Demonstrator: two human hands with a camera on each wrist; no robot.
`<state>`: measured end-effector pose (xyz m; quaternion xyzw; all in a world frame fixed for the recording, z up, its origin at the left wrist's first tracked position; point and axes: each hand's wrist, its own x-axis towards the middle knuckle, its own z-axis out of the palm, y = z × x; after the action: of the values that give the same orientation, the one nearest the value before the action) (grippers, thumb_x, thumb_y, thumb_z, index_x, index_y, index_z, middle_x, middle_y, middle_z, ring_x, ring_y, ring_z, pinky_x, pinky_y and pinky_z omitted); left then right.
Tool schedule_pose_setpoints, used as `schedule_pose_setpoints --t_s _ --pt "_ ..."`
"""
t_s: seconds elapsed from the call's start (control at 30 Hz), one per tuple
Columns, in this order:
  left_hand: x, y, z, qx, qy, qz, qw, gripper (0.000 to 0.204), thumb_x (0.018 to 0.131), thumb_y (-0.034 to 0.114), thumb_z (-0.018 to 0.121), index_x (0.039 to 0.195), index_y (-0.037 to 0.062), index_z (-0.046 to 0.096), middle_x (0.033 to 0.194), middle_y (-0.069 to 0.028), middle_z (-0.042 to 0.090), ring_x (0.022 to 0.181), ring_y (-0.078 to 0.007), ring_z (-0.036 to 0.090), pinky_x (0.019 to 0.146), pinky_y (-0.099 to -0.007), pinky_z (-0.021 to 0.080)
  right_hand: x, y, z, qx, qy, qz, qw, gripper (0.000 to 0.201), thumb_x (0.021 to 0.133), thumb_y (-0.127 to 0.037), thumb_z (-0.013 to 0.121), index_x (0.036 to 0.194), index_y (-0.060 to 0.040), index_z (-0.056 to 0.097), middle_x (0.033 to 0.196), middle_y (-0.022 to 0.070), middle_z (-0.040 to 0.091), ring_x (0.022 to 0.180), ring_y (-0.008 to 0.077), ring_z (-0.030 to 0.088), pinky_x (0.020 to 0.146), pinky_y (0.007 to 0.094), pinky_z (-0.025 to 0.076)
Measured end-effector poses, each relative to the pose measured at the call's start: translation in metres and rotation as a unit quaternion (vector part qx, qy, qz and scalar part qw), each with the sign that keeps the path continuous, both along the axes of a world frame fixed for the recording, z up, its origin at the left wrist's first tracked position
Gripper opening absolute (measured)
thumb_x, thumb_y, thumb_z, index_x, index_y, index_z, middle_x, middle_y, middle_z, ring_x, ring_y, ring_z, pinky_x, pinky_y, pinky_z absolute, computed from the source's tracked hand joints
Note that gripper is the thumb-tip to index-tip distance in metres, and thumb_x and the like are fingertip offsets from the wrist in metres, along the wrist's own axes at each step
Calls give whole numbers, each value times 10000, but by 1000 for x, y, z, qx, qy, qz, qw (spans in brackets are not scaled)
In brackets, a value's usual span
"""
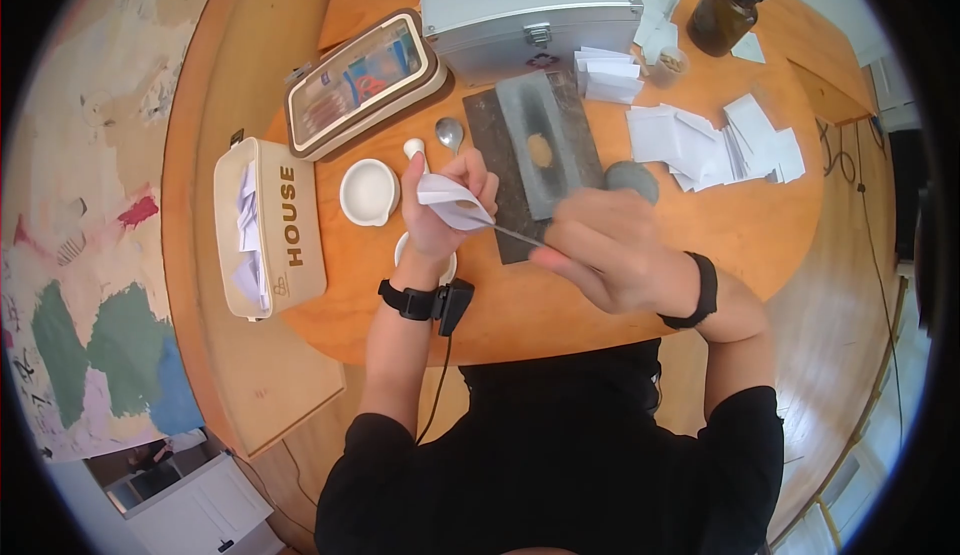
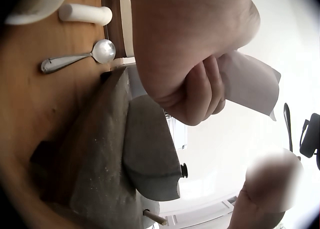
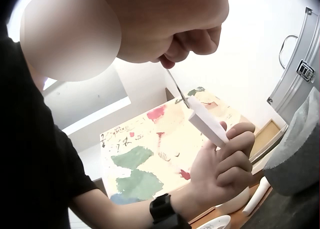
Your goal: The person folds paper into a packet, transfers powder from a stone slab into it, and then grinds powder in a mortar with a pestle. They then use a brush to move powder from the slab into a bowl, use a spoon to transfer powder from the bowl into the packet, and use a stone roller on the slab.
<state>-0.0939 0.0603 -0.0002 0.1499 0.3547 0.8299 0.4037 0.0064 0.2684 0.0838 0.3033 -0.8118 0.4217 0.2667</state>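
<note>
My left hand [image 1: 450,200] pinches a folded white paper packet [image 1: 452,202], its mouth spread toward the right. From the other side my right hand [image 1: 612,250] grips a thin metal spatula-like tool [image 1: 517,236], whose far end reaches the packet's opening. The right wrist view shows the tool [image 3: 177,87] slanting down to the packet [image 3: 207,125]; the tip is hidden there. Just beyond the hands lies a grey stone grinding trough [image 1: 527,135] on a dark slab [image 1: 488,140], with a small heap of tan powder [image 1: 541,150] in it.
Around the left hand are a white mortar [image 1: 370,192], a white pestle [image 1: 414,150], a metal spoon [image 1: 449,133] and a tub marked HOUSE [image 1: 290,255]. A round grey stone [image 1: 632,183], folded papers [image 1: 690,145], a brown jar [image 1: 725,15] and a silver case [image 1: 530,15] stand farther off.
</note>
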Motion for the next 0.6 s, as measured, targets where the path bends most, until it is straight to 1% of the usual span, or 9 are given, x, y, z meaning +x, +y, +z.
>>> schedule_pose_setpoints --t_s 0.03,0.13,0.23,0.33,0.43,0.53,0.6 --pt "1 3 -1 -19 37 7 999 684 924 727 225 820 80 420 611 -22 410 443 -93 233 419 -241 197 -7 -6 0 10 2 -16 1000 187 808 -152 717 761 -58 562 664 59 516 565 228 533 444 341 391" --pt "11 8 24 -158 7 20 987 719 925 749 159 812 90 423 609 2 430 441 -71 231 413 -222 175 -29 -17 -3 58 21 -59 996 163 819 -181 694 781 -82 571 683 28 563 594 217 576 447 348 422" --pt "4 5 27 -135 -49 9 990 715 929 746 144 799 102 426 604 25 437 436 -55 228 413 -205 159 -39 -16 -4 115 -11 -61 991 142 829 -189 671 786 -96 574 720 18 596 629 218 609 459 362 445" --pt "1 3 27 -131 6 0 991 705 933 739 149 784 107 425 591 27 430 432 -52 219 411 -209 156 -37 -10 4 137 -23 -24 990 134 819 -186 679 791 -98 581 743 13 607 659 218 630 471 372 457" --pt "5 5 31 -148 -53 64 985 720 939 730 157 811 88 457 596 16 456 427 -56 204 402 -214 139 -42 -9 6 144 -23 -50 988 104 794 -163 679 828 -111 596 756 3 615 686 215 644 477 367 471" --pt "-5 -3 18 -37 -97 39 994 765 942 724 155 798 58 503 609 -14 496 459 -84 269 432 -235 210 -45 -21 -1 102 49 -82 990 224 865 -258 679 744 -119 551 594 3 466 554 185 527 420 341 360" --pt "-4 1 27 -87 -33 78 993 800 939 731 144 764 46 517 613 -30 508 513 -107 337 481 -252 264 -38 -19 4 114 47 -82 989 230 866 -269 674 742 -122 548 592 2 459 553 180 523 417 336 357"
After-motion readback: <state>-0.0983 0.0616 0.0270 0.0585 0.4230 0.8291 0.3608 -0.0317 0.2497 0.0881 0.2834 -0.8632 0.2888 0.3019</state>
